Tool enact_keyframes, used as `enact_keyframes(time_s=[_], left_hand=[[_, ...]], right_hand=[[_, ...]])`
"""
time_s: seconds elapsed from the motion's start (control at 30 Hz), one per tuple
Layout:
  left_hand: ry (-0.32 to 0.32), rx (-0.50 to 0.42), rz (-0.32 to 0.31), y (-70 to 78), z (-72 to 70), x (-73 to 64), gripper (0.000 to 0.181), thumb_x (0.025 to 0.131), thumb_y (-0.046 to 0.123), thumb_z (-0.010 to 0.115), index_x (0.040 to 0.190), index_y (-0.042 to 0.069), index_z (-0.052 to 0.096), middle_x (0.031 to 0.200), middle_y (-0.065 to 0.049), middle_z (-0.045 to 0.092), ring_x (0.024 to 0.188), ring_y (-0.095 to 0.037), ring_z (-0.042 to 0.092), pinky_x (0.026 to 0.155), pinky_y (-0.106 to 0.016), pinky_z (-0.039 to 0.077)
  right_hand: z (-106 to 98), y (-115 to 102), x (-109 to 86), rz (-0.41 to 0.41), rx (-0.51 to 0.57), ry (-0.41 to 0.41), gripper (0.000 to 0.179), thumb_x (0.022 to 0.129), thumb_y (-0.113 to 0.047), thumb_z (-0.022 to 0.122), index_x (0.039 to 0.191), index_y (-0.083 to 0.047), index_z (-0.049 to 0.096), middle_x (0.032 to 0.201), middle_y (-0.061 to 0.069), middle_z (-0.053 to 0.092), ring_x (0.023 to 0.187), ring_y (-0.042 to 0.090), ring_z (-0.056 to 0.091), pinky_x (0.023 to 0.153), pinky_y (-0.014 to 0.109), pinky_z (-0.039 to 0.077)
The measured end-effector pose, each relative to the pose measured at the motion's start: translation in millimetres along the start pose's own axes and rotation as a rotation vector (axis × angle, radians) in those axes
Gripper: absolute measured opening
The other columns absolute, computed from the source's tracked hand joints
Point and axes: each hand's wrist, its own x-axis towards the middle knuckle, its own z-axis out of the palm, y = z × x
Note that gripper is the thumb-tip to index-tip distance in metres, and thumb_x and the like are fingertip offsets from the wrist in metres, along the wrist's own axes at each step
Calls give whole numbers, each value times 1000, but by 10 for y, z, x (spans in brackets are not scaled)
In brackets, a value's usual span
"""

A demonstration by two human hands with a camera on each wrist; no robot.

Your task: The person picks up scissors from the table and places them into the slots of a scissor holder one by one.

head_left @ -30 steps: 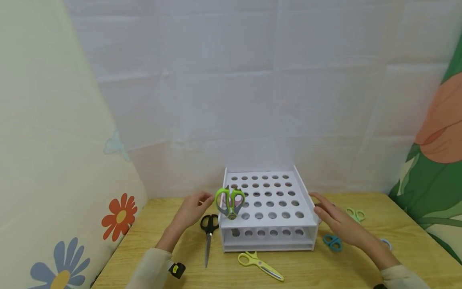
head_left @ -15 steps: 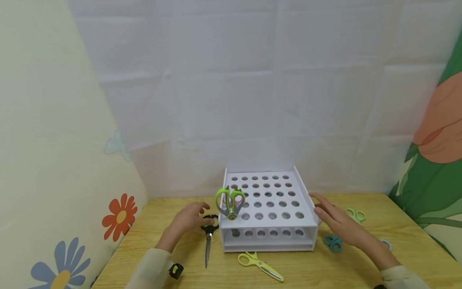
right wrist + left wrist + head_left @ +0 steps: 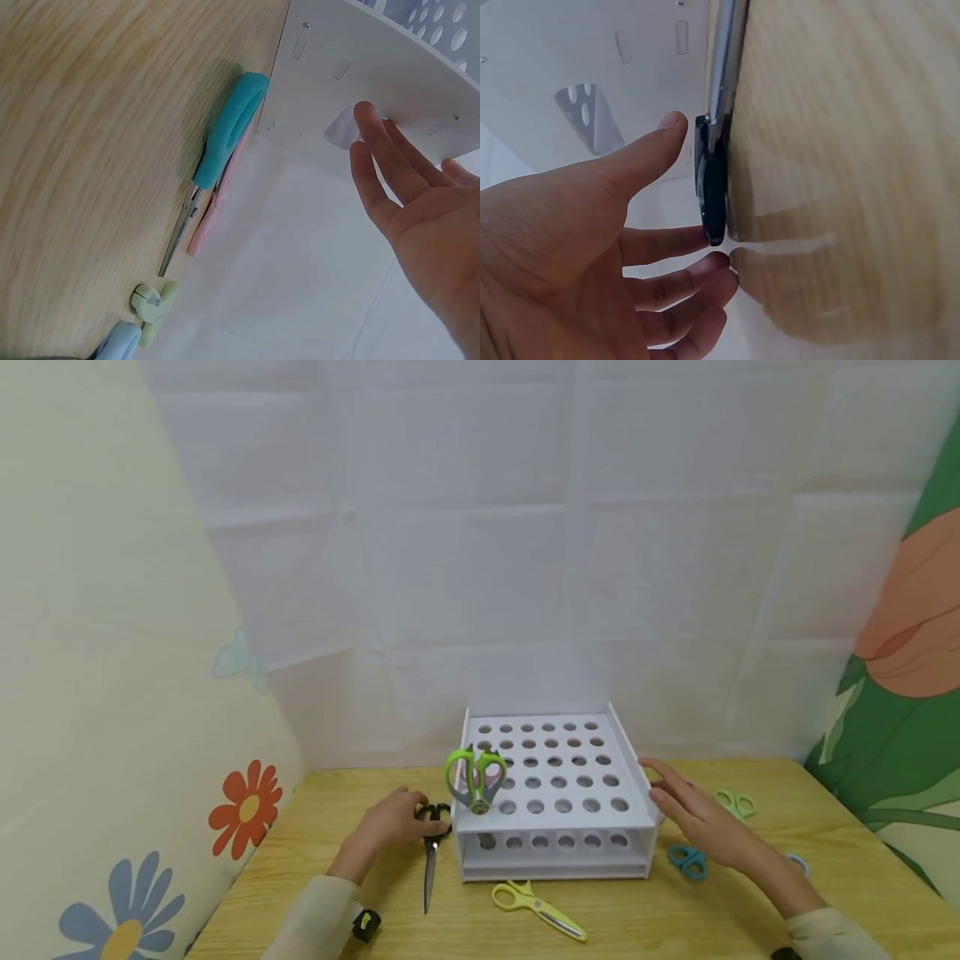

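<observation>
Black-handled scissors [image 3: 430, 852] lie on the wooden table, left of a white rack with rows of holes [image 3: 555, 827]. My left hand [image 3: 390, 818] is at their handles. In the left wrist view the thumb is just short of the black handle [image 3: 715, 187], and the loosely bent fingers reach past its far end, one fingertip right at it. Against the rack's right side wall [image 3: 315, 90] rests my right hand [image 3: 701, 822], its fingers extended beside a cut-out. Green-and-grey scissors [image 3: 478, 795] stand handles up in a front left hole, with pink handles partly hidden behind them.
Yellow scissors [image 3: 546, 912] lie in front of the rack. To its right lie teal scissors [image 3: 217, 154], pink scissors [image 3: 201, 236], light green scissors [image 3: 154, 311] and a light blue handle [image 3: 120, 341]. A white sheet [image 3: 450, 568] hangs behind the table.
My left hand has come down from beside the rack onto the black scissors' handles. My right hand stays at the rack's side.
</observation>
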Motion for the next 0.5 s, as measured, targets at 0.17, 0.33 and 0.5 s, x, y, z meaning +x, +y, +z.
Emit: enact_keyframes(time_s=[0.17, 0.33, 0.5], left_hand=[[28, 28, 16, -27, 79, 44, 68, 78, 57, 83, 117, 4, 71, 99, -7, 57, 82, -21, 54, 72, -43, 50], [43, 33, 23, -31, 112, 63, 65, 78, 55, 84, 115, 3, 71, 99, -7, 56, 82, -21, 54, 73, -43, 50], [47, 5, 19, -33, 118, 56, 63, 78, 52, 85, 114, 2, 70, 97, -7, 55, 81, -21, 54, 73, -43, 50]], right_hand=[[6, 2, 11, 7, 0, -5, 47, 113, -21, 37, 159, -15, 31, 140, 14, 58, 120, 32, 60, 93, 47, 52], [11, 20, 16, 3, 1, -2, 47, 113, -21, 37, 159, -16, 31, 138, 12, 60, 120, 31, 60, 92, 49, 52], [28, 45, 6, -1, 2, 9, 46, 113, -20, 37, 158, -16, 32, 134, 9, 63, 118, 30, 61, 92, 48, 52]])
